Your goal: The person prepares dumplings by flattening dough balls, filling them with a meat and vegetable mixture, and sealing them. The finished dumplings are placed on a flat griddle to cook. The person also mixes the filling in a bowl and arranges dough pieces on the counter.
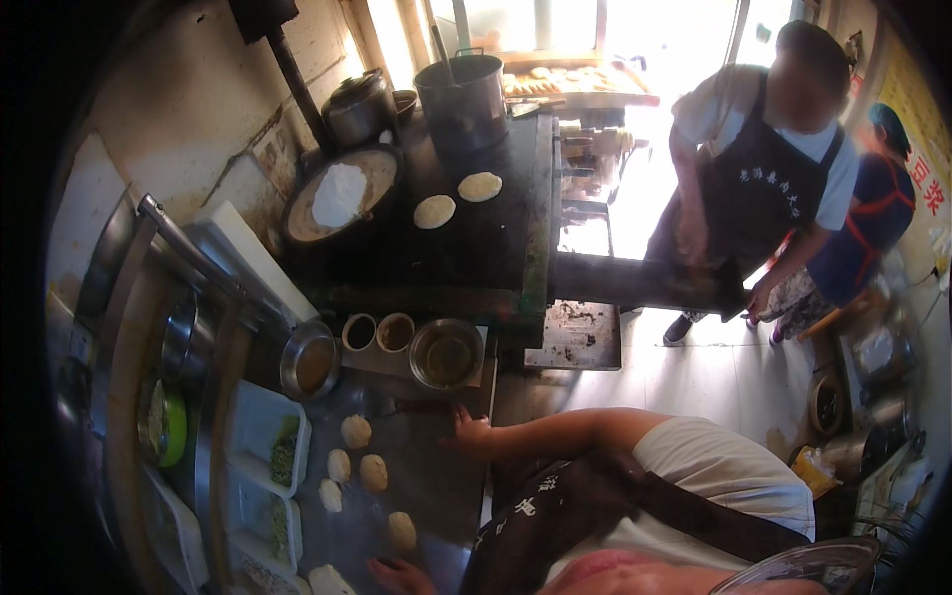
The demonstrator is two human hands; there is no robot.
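Note:
My right hand is at the counter edge, by the dark handle of a flat metal-bladed tool. Its fingertips are at the handle's end; whether they grip it cannot be made out. Low in the picture, my left hand rests over the metal worktop, fingers apart and nothing seen in them. An oval dough piece lies just above it, and a larger pale dough piece is to its left, cut off by the frame. Several filled-looking dough rounds sit farther up the worktop.
Plastic tubs of chopped greens, a metal bowl, sauce cups and a bowl of liquid line the worktop. Beyond, a black griddle carries two flatbreads and a tall pot. A co-worker holds a pulled-out drawer.

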